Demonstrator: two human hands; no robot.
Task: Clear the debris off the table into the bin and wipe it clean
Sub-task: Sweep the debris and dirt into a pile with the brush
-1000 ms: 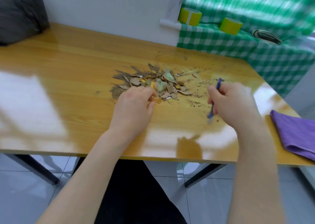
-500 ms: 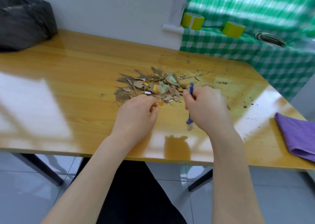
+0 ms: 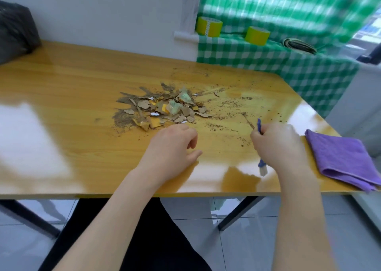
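Two hands are sitting low over the table (image 3: 61, 89): the left hand (image 3: 171, 153) is lying loosely curled, holding nothing, just on the near side of the debris pile (image 3: 165, 109) at mid-table, while the right hand (image 3: 276, 144) is gripping a blue brush (image 3: 261, 164), bristles pointing at the near edge, a purple cloth (image 3: 342, 157) lying just to its right.

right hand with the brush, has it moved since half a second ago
Yes. The right hand, gripping the brush, has swung right, away from the debris pile it was beside and back toward the purple cloth.
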